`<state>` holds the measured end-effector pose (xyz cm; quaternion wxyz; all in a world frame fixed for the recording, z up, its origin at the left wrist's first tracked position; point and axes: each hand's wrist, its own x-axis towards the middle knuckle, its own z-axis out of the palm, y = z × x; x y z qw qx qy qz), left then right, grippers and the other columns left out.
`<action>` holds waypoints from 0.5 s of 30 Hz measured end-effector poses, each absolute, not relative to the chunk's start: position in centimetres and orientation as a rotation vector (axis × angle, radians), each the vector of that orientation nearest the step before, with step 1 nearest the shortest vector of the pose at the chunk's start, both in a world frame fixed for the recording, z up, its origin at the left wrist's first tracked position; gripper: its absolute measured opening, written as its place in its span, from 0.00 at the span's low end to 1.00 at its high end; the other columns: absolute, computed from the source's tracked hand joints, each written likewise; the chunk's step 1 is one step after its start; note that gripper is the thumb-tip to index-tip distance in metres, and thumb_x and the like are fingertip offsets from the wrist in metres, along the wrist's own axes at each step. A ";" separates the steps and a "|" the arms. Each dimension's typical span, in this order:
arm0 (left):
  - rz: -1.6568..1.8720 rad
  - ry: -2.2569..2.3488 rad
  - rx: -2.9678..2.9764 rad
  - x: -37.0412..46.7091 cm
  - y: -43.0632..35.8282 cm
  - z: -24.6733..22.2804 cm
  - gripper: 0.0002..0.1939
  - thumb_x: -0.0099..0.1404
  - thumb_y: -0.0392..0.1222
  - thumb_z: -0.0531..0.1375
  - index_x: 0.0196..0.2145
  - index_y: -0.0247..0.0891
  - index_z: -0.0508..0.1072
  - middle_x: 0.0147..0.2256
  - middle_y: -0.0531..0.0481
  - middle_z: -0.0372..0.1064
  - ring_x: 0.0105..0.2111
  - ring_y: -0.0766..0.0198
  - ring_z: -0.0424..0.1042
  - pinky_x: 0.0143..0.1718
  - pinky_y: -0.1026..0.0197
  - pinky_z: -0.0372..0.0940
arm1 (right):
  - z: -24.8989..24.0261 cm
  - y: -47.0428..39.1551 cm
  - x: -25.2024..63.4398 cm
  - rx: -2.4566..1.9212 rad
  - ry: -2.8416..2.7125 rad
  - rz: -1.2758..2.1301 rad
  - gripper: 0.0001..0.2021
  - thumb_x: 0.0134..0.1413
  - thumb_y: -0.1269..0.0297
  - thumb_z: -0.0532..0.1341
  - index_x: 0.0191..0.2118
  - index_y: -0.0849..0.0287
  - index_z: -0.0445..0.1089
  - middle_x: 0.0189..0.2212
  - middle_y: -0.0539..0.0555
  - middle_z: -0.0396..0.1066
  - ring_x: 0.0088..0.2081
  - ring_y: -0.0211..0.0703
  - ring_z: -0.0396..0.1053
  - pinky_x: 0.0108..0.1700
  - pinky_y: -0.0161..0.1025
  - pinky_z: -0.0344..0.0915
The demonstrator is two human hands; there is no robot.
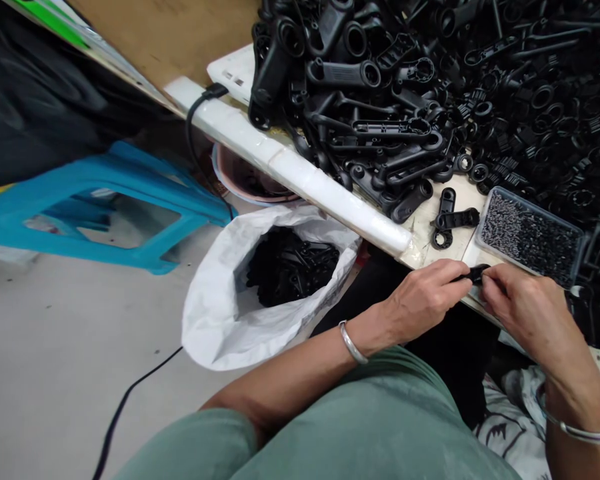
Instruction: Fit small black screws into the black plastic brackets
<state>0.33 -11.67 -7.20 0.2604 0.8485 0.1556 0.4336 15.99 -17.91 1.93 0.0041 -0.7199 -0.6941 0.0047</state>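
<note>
Close together at the table's front edge, both hands hold one small black plastic part [476, 273]. My left hand [427, 293] pinches its left end between thumb and fingers. My right hand [523, 303] has its fingers curled at the other end, hiding much of the part. Just beyond them, two black plastic arms [457, 219] lie crossed on the pale tabletop. A clear plastic box [530, 233] full of tiny dark metal pieces, perhaps screws, sits right behind my right hand.
Black plastic parts [380, 127] are heaped across the table's back and right. A white padded strip [290, 163] runs along its left edge. Below stands an open white sack [213, 313] with black parts inside. A blue stool [95, 207] and a black cable [125, 407] are farther left.
</note>
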 end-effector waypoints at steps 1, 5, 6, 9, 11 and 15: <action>1.191 0.422 2.295 0.4 -11.7 -7.2 0.16 0.74 0.32 0.46 0.38 0.31 0.73 0.42 0.42 0.72 0.45 0.63 0.72 0.48 0.61 0.73 | 1.9 -18.0 15.8 -2.268 -2.214 -0.057 0.17 0.64 0.63 0.48 0.25 0.57 0.66 0.15 0.53 0.66 0.17 0.40 0.62 0.25 0.38 0.48; 1.225 0.416 2.291 0.5 -11.8 -7.3 0.17 0.74 0.31 0.46 0.37 0.31 0.73 0.41 0.42 0.72 0.44 0.63 0.73 0.48 0.61 0.74 | 1.7 -18.2 13.8 -2.410 -2.347 -0.298 0.11 0.62 0.70 0.52 0.29 0.59 0.66 0.16 0.55 0.67 0.17 0.46 0.67 0.23 0.38 0.45; 1.227 0.418 2.289 0.6 -11.8 -7.4 0.17 0.74 0.32 0.46 0.37 0.31 0.73 0.41 0.42 0.72 0.45 0.63 0.73 0.48 0.61 0.74 | 1.7 -18.2 13.1 -2.462 -2.355 -0.360 0.09 0.60 0.73 0.52 0.31 0.60 0.67 0.17 0.57 0.68 0.18 0.48 0.68 0.23 0.38 0.44; 1.223 0.427 2.275 0.5 -11.8 -7.5 0.15 0.74 0.32 0.47 0.39 0.31 0.74 0.42 0.42 0.73 0.45 0.63 0.73 0.48 0.59 0.74 | 1.6 -17.9 11.4 -2.596 -2.299 -0.510 0.10 0.56 0.79 0.51 0.31 0.62 0.67 0.18 0.60 0.69 0.18 0.51 0.70 0.22 0.38 0.44; 1.217 0.429 2.270 0.5 -11.8 -7.6 0.14 0.73 0.31 0.49 0.41 0.31 0.74 0.42 0.42 0.73 0.45 0.62 0.73 0.48 0.59 0.75 | 1.5 -17.8 11.6 -2.625 -2.215 -0.477 0.10 0.56 0.78 0.52 0.30 0.62 0.68 0.18 0.60 0.69 0.18 0.49 0.70 0.21 0.38 0.47; 1.287 0.444 2.242 0.6 -11.9 -7.7 0.12 0.70 0.27 0.52 0.41 0.32 0.74 0.44 0.42 0.73 0.46 0.63 0.74 0.47 0.61 0.74 | 0.8 -18.9 14.5 -2.390 -1.813 0.247 0.11 0.61 0.64 0.55 0.30 0.59 0.72 0.19 0.54 0.72 0.21 0.43 0.72 0.24 0.37 0.62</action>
